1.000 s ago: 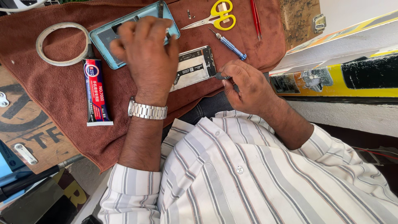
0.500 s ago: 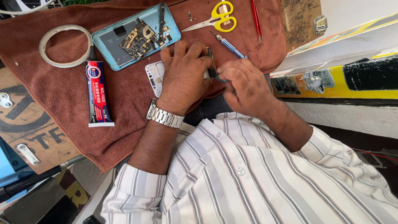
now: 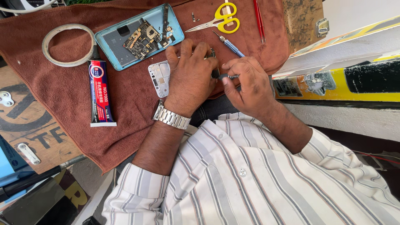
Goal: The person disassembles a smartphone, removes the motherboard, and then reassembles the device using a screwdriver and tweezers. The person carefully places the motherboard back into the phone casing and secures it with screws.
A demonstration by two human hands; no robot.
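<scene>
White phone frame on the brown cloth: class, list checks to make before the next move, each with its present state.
1. Left hand presses on the white phone frame: ok.
2. Right hand grips a thin dark tool: ok.
3. Tool tip seated: cannot tell, hidden by the left hand.
4. Loose circuit board lies in the light blue back cover: ok.
5. Yellow-handled scissors apart from both hands: ok.

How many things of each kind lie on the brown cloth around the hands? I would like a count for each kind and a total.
Scissors, yellow handles: 1
Screwdriver, blue: 1
Red pen-like tools: 1 or 2, cannot tell
Glue tube: 1
Tape ring: 1
Blue phone shell holding a circuit board: 1
White phone frame under the left hand: 1
Total: 7 or 8
</scene>
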